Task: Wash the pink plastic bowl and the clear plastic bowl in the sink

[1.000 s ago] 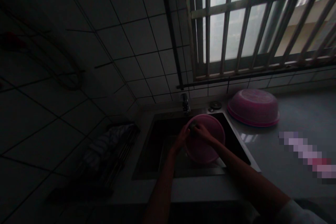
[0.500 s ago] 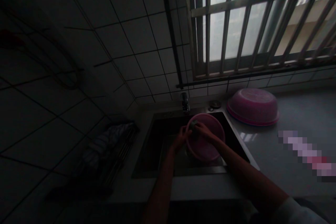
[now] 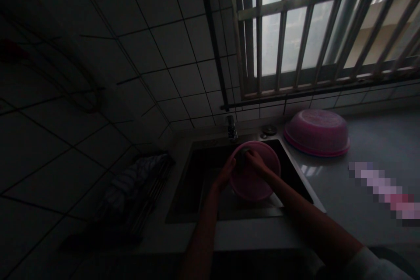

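Note:
A pink plastic basin (image 3: 259,183) is tilted up inside the dark sink (image 3: 193,183). My left hand (image 3: 225,174) grips its left rim. My right hand (image 3: 256,162) is closed on a small dark scrubbing pad (image 3: 242,154) pressed against the basin's upper inside wall, just below the tap (image 3: 231,128). The light is very dim, so the fingers show only in outline.
A second pink basin (image 3: 316,132) lies upside down on the grey counter (image 3: 361,148) right of the sink. A round drain plug (image 3: 269,130) sits near the tap. A dish rack with a striped cloth (image 3: 131,188) is at the left. A barred window (image 3: 321,30) is above the counter.
My right hand with the pad has shifted slightly along the upper inside of the basin. The basin has tilted a little in my left hand.

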Tool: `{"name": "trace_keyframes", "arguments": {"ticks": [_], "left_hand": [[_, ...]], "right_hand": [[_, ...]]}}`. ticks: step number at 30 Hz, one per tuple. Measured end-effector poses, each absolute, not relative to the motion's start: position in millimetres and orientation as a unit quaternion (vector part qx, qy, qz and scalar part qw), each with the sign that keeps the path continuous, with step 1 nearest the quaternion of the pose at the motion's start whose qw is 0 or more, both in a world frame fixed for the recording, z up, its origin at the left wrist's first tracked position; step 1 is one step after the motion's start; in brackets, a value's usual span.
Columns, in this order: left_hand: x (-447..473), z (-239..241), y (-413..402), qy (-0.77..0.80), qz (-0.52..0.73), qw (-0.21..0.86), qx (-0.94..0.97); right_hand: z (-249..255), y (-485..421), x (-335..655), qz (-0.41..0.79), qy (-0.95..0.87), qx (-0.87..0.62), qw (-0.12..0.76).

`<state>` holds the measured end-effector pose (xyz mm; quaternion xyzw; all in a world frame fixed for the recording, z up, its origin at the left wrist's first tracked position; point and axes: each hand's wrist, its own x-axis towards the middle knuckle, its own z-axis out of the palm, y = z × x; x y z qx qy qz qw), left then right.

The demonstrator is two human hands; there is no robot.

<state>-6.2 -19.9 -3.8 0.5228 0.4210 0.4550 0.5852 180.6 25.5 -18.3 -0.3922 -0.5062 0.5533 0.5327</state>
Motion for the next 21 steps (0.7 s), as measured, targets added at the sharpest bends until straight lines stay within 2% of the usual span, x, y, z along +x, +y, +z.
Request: {"name": "trace_keyframes", "arguments": {"ticks": [4,6,13,16,18,21], "left_hand": [[-10,-3,-21,0.446,0.462,0.565,0.518],[-10,-2,-21,0.458,0.474,0.559,0.503],[-3,10,-26,0.43,0.463,0.541,0.555],[-4,13,-31,0.448,0.432,0.542,0.564],[-6,14,-34,0.468,0.417,0.57,0.531],[-9,12,-33,0.486,0.44,0.576,0.488]], "right_hand": [[-25,3,155,0.641,-0.578,-0.306,0.402],[-26,-5,146,0.663,-0.578,-0.287,0.38],[-13,20,174,0.579,-0.482,-0.397,0.524],[-14,25,182,0.548,-0.474,-0.431,0.539],[-18,19,176,0.574,-0.519,-0.392,0.497],[-26,1,158,0.652,-0.595,-0.297,0.363]]}}
